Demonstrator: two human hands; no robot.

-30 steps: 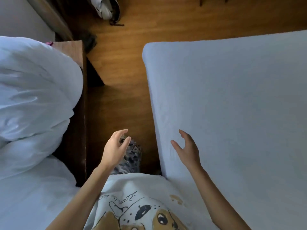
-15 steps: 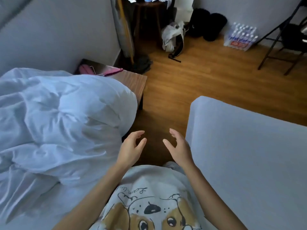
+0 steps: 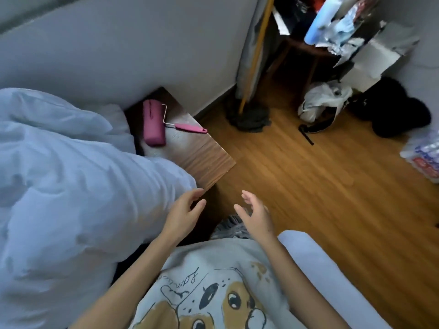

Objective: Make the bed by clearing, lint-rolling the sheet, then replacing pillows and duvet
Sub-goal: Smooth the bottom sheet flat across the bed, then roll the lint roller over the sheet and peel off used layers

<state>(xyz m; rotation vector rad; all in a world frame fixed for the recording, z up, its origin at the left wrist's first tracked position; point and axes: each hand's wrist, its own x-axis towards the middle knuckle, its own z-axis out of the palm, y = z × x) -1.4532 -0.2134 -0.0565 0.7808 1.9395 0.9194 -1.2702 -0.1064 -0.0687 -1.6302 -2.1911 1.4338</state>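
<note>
Both hands hover over the wooden floor [image 3: 308, 186] with fingers loosely spread, each grip released and holding nothing. The left hand [image 3: 183, 214] sits just beside the bulging edge of the white duvet [image 3: 71, 186], which is heaped to the left of that grip over a wooden desk [image 3: 204, 160]; whether the fingertips touch the fabric cannot be told. Beyond the left grip, on the bare far corner of the desk against the grey wall [image 3: 118, 55], lies the pink lint roller [image 3: 154, 123], its handle pointing right. The right hand [image 3: 256, 217] is near the left, apart from it. Below the right grip, the bed [image 3: 320, 269] shows only one white corner, cut off by the frame edge. Far ahead, a mop [image 3: 249, 115], bags and clutter are blurred.
</note>
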